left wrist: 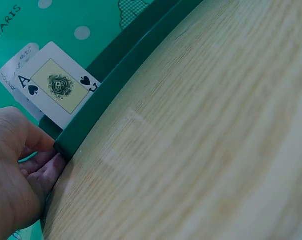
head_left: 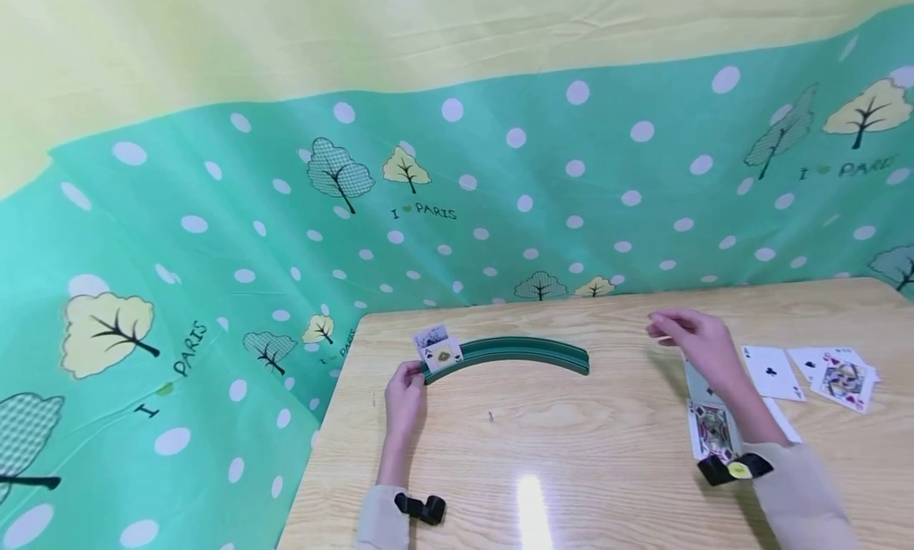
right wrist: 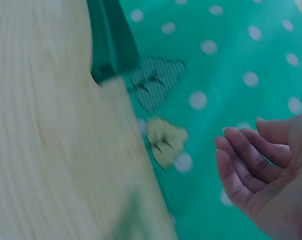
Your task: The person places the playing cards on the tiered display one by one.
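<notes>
A curved green card holder [head_left: 524,349] lies toward the back of the table. In its left end stand an ace of spades [left wrist: 59,86] and, behind it, a joker card [left wrist: 16,70]. My left hand [head_left: 404,393] pinches that left end between thumb and fingers, just beside the cards. Raised at the right, my right hand [head_left: 696,340] holds nothing, its fingers loosely bent in the right wrist view. Below it lie face-up playing cards, among them a king or jack of diamonds [head_left: 712,431], partly covered by the forearm, and an ace of clubs [head_left: 771,372].
Farther right, a queen card [head_left: 846,382] overlaps other cards [head_left: 807,359]. A green dotted cloth [head_left: 443,217] hangs behind the wooden table [head_left: 543,455] and along its left side. Dark straps with small devices sit on both wrists.
</notes>
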`<action>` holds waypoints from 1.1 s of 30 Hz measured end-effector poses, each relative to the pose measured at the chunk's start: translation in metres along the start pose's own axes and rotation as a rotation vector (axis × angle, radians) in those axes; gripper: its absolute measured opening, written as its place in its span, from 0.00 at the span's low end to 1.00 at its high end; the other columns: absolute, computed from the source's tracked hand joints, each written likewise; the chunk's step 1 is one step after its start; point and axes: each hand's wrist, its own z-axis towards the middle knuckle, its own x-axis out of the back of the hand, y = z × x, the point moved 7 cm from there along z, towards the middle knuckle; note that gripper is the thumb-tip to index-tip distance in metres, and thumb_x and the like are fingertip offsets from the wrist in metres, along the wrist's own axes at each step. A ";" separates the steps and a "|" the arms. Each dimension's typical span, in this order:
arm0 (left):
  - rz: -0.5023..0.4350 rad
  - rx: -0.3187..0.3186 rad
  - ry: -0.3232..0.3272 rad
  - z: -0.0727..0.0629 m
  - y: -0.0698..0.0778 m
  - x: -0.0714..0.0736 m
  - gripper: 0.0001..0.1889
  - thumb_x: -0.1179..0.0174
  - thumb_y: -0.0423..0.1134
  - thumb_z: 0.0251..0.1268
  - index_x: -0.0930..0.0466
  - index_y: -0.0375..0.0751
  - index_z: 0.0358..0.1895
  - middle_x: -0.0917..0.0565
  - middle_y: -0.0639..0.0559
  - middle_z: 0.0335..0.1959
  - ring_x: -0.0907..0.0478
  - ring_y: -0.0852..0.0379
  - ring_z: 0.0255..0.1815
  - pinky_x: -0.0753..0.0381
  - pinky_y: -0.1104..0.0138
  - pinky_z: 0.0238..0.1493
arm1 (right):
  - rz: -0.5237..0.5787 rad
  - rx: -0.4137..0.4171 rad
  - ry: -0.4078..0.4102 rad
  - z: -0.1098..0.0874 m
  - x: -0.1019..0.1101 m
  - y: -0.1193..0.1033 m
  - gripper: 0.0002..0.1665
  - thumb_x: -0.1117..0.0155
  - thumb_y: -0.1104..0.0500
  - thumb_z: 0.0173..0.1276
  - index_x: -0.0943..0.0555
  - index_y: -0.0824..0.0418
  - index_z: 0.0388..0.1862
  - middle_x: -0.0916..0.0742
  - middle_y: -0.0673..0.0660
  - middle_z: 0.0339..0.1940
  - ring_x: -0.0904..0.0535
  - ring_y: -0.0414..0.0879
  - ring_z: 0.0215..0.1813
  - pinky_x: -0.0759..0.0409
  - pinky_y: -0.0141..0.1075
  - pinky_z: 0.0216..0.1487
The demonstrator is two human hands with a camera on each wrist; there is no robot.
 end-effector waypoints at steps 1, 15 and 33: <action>-0.001 -0.005 -0.003 0.000 0.000 0.000 0.14 0.49 0.26 0.71 0.21 0.26 0.56 0.16 0.33 0.51 0.19 0.41 0.53 0.20 0.59 0.53 | -0.007 -0.005 0.011 -0.002 0.008 0.003 0.26 0.42 0.54 0.82 0.23 0.78 0.61 0.09 0.60 0.42 0.15 0.31 0.40 0.17 0.26 0.42; 0.006 -0.001 -0.014 -0.003 0.000 -0.004 0.14 0.48 0.26 0.71 0.20 0.27 0.55 0.16 0.34 0.51 0.19 0.41 0.52 0.20 0.57 0.53 | 0.132 -0.182 0.130 -0.017 0.082 0.033 0.04 0.41 0.50 0.80 0.19 0.41 0.49 0.12 0.31 0.35 0.15 0.28 0.37 0.20 0.20 0.38; -0.002 0.011 0.001 -0.002 0.000 0.001 0.15 0.49 0.27 0.72 0.21 0.27 0.57 0.16 0.34 0.52 0.19 0.42 0.52 0.22 0.63 0.50 | 0.124 -0.290 0.168 -0.019 0.108 0.063 0.10 0.40 0.49 0.80 0.20 0.46 0.56 0.14 0.30 0.36 0.16 0.27 0.38 0.21 0.20 0.39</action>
